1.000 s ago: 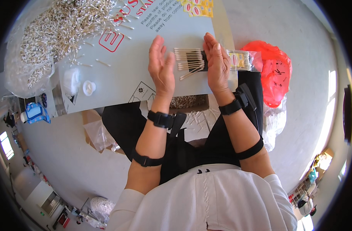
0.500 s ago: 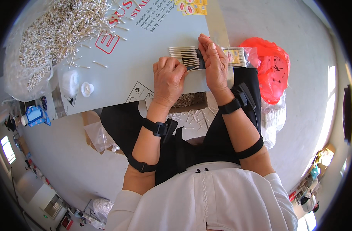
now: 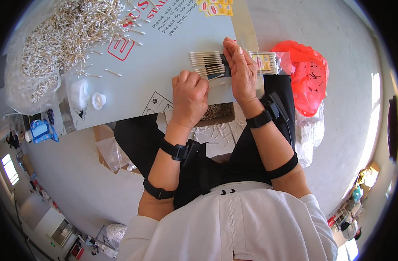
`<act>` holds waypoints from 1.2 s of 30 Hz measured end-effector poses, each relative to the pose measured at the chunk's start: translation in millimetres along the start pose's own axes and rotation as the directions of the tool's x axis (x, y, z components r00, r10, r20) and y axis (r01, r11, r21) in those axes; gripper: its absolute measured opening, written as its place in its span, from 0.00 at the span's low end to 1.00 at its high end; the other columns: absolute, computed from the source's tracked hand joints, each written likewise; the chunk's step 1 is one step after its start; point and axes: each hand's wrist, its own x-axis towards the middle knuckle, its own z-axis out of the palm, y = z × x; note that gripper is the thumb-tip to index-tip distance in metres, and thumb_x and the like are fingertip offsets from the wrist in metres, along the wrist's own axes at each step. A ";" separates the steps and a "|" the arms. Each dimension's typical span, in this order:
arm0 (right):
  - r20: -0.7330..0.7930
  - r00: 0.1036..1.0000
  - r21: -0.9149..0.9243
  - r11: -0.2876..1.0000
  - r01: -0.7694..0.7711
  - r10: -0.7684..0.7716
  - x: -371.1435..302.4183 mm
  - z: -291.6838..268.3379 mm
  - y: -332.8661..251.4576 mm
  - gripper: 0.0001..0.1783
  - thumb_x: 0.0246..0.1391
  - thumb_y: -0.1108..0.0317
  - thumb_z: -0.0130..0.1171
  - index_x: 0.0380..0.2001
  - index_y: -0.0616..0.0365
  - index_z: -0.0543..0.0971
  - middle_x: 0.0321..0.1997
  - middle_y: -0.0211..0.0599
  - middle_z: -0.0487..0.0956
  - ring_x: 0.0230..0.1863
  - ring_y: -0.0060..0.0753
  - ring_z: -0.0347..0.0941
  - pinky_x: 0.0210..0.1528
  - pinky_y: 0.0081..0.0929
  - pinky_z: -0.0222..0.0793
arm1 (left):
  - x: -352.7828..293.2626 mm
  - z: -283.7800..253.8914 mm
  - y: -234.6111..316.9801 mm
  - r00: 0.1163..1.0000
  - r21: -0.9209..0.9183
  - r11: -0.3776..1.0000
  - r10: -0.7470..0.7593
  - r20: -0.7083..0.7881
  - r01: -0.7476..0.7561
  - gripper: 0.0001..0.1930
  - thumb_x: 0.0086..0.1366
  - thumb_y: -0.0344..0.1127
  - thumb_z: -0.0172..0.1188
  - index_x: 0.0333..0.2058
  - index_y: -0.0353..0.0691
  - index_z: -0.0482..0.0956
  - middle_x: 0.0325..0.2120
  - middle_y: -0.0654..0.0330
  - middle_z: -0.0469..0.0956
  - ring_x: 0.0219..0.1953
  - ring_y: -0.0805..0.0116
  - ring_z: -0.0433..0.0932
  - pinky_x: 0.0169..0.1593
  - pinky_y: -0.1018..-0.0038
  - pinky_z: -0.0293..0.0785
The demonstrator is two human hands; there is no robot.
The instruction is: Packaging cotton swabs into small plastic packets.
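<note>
A row of cotton swabs (image 3: 206, 58) lies side by side over a black strip (image 3: 225, 65) near the table's right edge. Just below the row, my left hand (image 3: 190, 96) is closed in a pinch. A single cotton swab (image 3: 217, 84) sticks out to the right from its fingertips, their grip partly hidden. My right hand (image 3: 241, 74) stands on edge across the strip, fingers stretched upward and holding nothing visible. To its right, a clear packet (image 3: 268, 63) of swabs with a yellow label juts past the table edge.
Heaped swabs in a clear bag (image 3: 33, 82) cover the table's far left. Near them sit a white round cap (image 3: 99, 101) and several loose swabs. Yellow labels (image 3: 218, 8) lie at the back. A red plastic bag (image 3: 310, 80) hangs at the right; a box of swabs (image 3: 223, 114) is below the table edge.
My left hand has shifted slightly down and away from the row, and a lone swab now shows beside its fingertips. The right hand has hardly moved.
</note>
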 end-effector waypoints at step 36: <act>0.085 0.984 -0.244 0.954 0.172 -0.156 -9.8 13.3 11.8 0.26 0.70 0.57 0.42 0.57 0.72 0.69 0.61 0.45 0.70 0.63 0.33 0.65 0.69 0.30 0.57 | 41.9 45.4 -9.0 0.765 -0.916 0.395 -0.611 -0.201 0.075 0.28 0.73 0.51 0.44 0.56 0.29 0.64 0.53 0.48 0.69 0.55 0.57 0.70 0.60 0.62 0.66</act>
